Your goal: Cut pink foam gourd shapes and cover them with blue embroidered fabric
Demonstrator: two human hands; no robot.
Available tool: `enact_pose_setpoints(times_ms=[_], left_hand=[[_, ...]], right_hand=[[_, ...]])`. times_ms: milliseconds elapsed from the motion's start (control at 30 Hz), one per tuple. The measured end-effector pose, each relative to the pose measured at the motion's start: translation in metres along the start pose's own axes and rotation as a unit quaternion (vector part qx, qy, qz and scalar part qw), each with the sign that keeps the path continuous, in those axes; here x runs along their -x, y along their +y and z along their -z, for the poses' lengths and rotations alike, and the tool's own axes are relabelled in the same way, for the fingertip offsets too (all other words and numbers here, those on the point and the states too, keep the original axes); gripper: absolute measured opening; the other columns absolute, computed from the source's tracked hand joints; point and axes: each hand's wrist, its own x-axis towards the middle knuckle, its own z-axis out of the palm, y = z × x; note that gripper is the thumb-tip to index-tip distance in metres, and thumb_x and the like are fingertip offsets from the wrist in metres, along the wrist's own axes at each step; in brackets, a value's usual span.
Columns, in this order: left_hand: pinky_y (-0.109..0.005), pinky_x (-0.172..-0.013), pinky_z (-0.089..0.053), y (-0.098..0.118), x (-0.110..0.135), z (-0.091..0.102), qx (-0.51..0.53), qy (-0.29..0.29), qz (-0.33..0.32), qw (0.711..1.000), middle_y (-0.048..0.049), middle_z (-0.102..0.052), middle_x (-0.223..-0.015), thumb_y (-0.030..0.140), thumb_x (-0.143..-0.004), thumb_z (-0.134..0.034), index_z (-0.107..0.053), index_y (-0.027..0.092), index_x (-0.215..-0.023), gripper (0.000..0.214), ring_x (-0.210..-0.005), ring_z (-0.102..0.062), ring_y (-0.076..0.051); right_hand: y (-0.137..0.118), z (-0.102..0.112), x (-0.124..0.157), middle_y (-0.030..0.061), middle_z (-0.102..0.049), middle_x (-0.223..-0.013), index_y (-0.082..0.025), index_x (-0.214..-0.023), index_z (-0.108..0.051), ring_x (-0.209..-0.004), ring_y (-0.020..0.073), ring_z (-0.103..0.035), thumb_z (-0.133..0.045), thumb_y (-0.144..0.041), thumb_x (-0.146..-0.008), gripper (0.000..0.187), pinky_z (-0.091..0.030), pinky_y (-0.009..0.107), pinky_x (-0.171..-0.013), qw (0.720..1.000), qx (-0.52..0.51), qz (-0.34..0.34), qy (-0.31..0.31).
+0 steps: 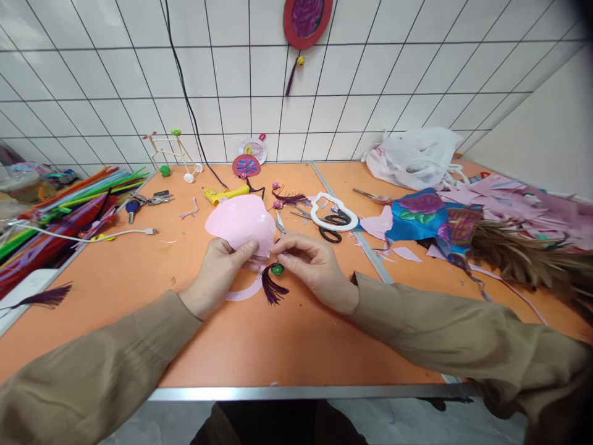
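My left hand (222,272) pinches the lower edge of a pink paper cutout (241,224), thumb on top. Close to the cutout's lower right edge, my right hand (315,266) holds a dark purple tassel (273,289) with a green bell (277,269) between its fingertips. The tassel hangs down over the table; whether its top touches the cutout cannot be made out. Partly under the hands lies a pale pink paper ring (243,295). Black-handled scissors (330,235) rest beyond my right hand, beside a white cloud-shaped frame (334,211).
A yellow glue gun (225,194) lies behind the cutout. Colourful pipe cleaners (60,228) and keys (148,201) are at the left. Blue printed fabric (412,219), pink scraps (523,204), brown feathers (523,253) and a white plastic bag (412,157) crowd the right.
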Motion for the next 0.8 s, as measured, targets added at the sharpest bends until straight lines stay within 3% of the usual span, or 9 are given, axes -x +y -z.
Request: enact_pose_setpoints(times_ms=[167, 267, 400, 600, 667, 800], left_hand=[[-0.026, -0.051, -0.048, 0.001, -0.002, 0.004, -0.015, -0.019, 0.005, 1.0, -0.0116, -0.073, -0.063, 0.043, -0.068, -0.085, -0.076, 0.009, -0.068, 0.035, -0.047, -0.061, -0.015], [-0.025, -0.046, -0.044, 0.003, -0.001, 0.004, -0.019, -0.037, 0.003, 0.999, -0.0109, -0.073, -0.064, 0.045, -0.068, -0.084, -0.075, 0.01, -0.065, 0.036, -0.042, -0.057, -0.013], [-0.023, -0.043, -0.043, 0.003, 0.003, 0.0, -0.009, -0.041, 0.011, 0.999, -0.009, -0.073, -0.066, 0.047, -0.069, -0.083, -0.074, 0.011, -0.066, 0.037, -0.043, -0.055, -0.011], [-0.026, -0.051, -0.055, -0.001, 0.007, -0.005, 0.035, -0.061, 0.043, 0.997, -0.0084, -0.07, -0.068, 0.057, -0.065, -0.084, -0.073, 0.01, -0.072, 0.048, -0.058, -0.064, -0.016], [-0.027, -0.051, -0.056, -0.003, 0.007, -0.006, 0.044, -0.065, 0.049, 0.996, -0.0065, -0.067, -0.065, 0.058, -0.064, -0.084, -0.072, 0.011, -0.071, 0.049, -0.054, -0.063, -0.015], [-0.027, -0.051, -0.054, -0.006, 0.005, -0.005, 0.025, -0.069, 0.032, 0.997, -0.0082, -0.069, -0.064, 0.06, -0.069, -0.08, -0.071, 0.011, -0.071, 0.05, -0.053, -0.065, -0.016]], right_hand=[[-0.004, 0.001, -0.003, 0.0033, -0.071, -0.076, -0.018, -0.08, -0.07, -0.067, 0.0159, -0.067, -0.079, -0.037, -0.077, 0.021, -0.059, 0.033, -0.066, 0.996, -0.051, -0.073, -0.002], [-0.006, 0.002, -0.005, 0.0026, -0.071, -0.071, -0.018, -0.079, -0.07, -0.061, 0.0154, -0.066, -0.078, -0.035, -0.078, 0.019, -0.058, 0.033, -0.062, 0.996, -0.03, -0.078, -0.016], [-0.01, 0.003, -0.009, 0.0034, -0.071, -0.072, -0.018, -0.076, -0.072, -0.066, 0.0158, -0.065, -0.07, -0.025, -0.084, 0.011, -0.054, 0.031, -0.063, 0.994, 0.099, 0.015, -0.042], [-0.014, 0.005, -0.016, 0.0024, -0.068, -0.071, -0.018, -0.079, -0.074, -0.064, 0.0131, -0.061, -0.064, -0.018, -0.09, 0.015, -0.049, 0.027, -0.061, 0.954, 0.228, 0.169, -0.095], [-0.017, 0.006, -0.019, 0.0025, -0.068, -0.072, -0.018, -0.081, -0.075, -0.066, 0.0131, -0.062, -0.063, -0.015, -0.091, 0.015, -0.05, 0.026, -0.062, 0.946, 0.245, 0.184, -0.11], [-0.028, 0.008, -0.024, 0.0013, -0.072, -0.075, -0.018, -0.085, -0.074, -0.069, 0.0129, -0.065, -0.062, -0.007, -0.088, 0.017, -0.051, 0.026, -0.066, 0.937, 0.281, 0.147, -0.148]])
